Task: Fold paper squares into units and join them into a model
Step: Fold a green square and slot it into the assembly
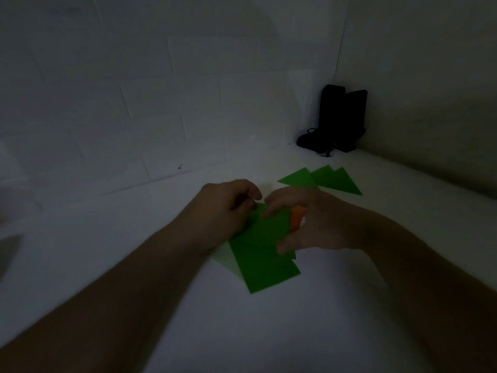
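both hands work green paper squares on a white desk

left hand (228, 203) fingers curl onto the top of the green paper stack (262, 254); right hand (309, 222) grips an orange object (297, 216), thumb pressing the stack. folded green triangles (322, 179) lie just beyond; a black object (337, 119) stands in the corner.

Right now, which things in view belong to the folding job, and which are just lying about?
Job:
- green paper stack under both hands
- left hand and right hand working its top sheet
- folded green triangles behind
- orange piece by the right hand

Lying about:
- black objects in the corner
- white table
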The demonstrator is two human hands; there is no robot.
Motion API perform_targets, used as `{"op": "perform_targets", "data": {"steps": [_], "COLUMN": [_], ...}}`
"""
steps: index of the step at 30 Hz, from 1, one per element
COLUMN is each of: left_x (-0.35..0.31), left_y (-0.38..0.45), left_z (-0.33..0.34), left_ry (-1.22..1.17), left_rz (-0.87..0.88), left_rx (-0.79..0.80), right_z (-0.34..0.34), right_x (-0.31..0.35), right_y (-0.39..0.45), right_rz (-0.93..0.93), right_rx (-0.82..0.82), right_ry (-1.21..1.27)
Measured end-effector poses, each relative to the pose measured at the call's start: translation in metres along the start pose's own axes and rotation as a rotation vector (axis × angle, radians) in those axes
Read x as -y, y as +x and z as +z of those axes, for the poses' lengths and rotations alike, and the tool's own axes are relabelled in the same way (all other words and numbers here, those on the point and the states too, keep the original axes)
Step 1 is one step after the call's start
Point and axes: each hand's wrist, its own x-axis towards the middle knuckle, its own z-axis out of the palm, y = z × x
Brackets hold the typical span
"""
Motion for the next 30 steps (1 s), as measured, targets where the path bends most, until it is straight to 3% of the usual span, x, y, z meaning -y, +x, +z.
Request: {"op": "perform_targets", "data": {"steps": [3, 7, 12, 15, 18, 23, 27, 30], "left_x": [0.003, 0.008, 0.007, 0.000, -0.006, 0.001, 0.003, 0.004], "left_y": [0.001, 0.006, 0.005, 0.004, 0.004, 0.005, 0.007, 0.011], "left_z": [0.003, 0.007, 0.003, 0.000, 0.000, 0.003, 0.007, 0.005], "left_ry": [0.052, -0.008, -0.411, -0.629, -0.751, -0.778, -0.802, -0.916], "left_rz": [0.013, -0.021, -0.133, -0.130, -0.122, -0.154, -0.247, -0.308], "left_rx": [0.064, 0.037, -0.119, -0.108, -0.022, 0.093, 0.047, -0.049], "right_z": [0.002, 0.003, 0.003, 0.001, 0.000, 0.001, 0.000, 0.001], "right_x": [-0.002, -0.005, -0.001, 0.001, 0.006, 0.008, 0.009, 0.012], "right_y": [0.001, 0.003, 0.007, 0.010, 0.011, 0.011, 0.009, 0.006], "right_rz": [-0.027, -0.008, 0.046, 0.070, 0.133, 0.189, 0.181, 0.148], "right_rx": [0.080, 0.026, -0.381, -0.547, -0.550, -0.544, -0.556, -0.444], "right_ry": [-0.137, -0.131, 0.233, 0.558, 0.813, 0.967, 0.866, 0.698]}}
